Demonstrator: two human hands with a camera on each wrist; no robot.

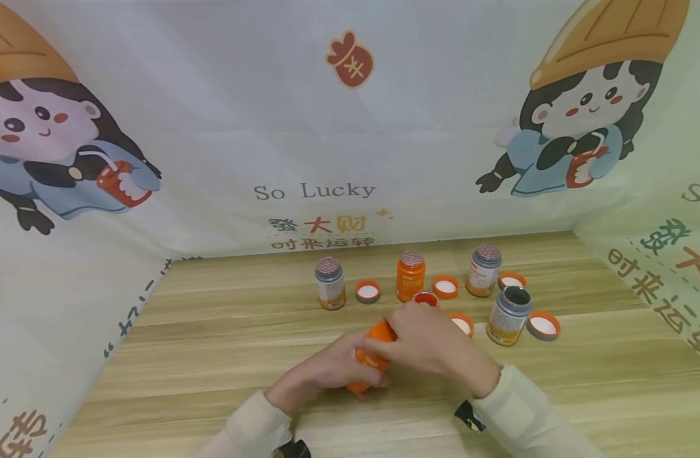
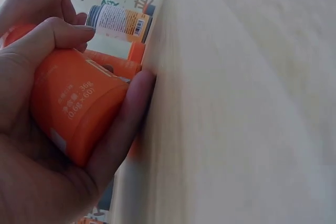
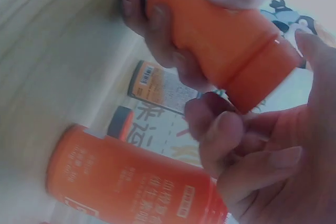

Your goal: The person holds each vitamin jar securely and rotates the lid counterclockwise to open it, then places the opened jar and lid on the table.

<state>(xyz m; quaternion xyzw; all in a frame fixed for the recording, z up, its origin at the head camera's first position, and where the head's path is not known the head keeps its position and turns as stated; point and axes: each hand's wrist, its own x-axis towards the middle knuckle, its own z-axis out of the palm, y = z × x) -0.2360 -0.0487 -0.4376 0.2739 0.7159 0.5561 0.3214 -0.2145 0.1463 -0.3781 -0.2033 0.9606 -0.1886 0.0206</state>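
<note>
My left hand wraps round an orange plastic bottle, which is held tilted above the table, its base toward me in the left wrist view. My right hand is at the bottle's upper end. In the right wrist view its thumb and curled fingers stand on either side of the orange cap. Just beyond the right hand stands an opened orange bottle, partly hidden by it. Its side shows large in the right wrist view.
Behind the hands stand a grey-and-orange bottle, an orange bottle and another grey one, all with foil-like tops. An uncovered grey bottle stands at the right. Several orange-rimmed caps lie white side up, one cap farthest right.
</note>
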